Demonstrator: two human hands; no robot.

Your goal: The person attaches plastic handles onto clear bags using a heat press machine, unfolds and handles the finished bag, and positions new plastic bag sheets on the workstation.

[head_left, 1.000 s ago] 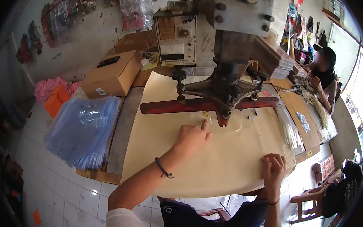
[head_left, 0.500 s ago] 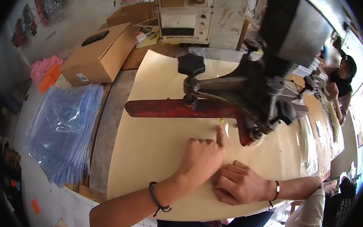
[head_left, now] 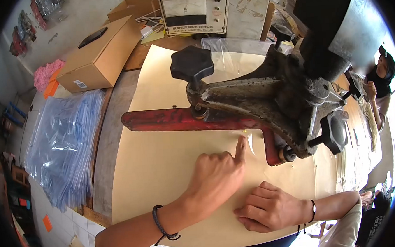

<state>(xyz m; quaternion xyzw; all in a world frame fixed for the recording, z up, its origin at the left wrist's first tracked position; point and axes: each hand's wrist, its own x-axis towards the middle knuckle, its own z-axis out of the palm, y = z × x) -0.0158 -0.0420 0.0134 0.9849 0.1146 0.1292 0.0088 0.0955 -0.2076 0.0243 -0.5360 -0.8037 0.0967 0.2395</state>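
My left hand [head_left: 216,179] lies over a broad tan sheet [head_left: 150,171], index finger stretched out and the other fingers curled under. Its fingertip is just in front of a red bar [head_left: 161,120] on the press head [head_left: 268,96]. Close to that fingertip are a small yellow mark and a shiny glint, perhaps clear plastic; too small to tell. To the right and nearer me, my right hand [head_left: 270,208] rests on the sheet with fingers curled in. Anything beneath those fingers is hidden.
A stack of clear bluish plastic sheets [head_left: 65,145] lies left. Behind it stand a cardboard box [head_left: 98,57] and a control box with a meter [head_left: 194,10]. Black knobs [head_left: 191,62] stick out from the press. Another person [head_left: 380,80] is at far right.
The view has shifted, and the press appears larger and nearer. Both hands keep nearly the same pose and place on the tan sheet.
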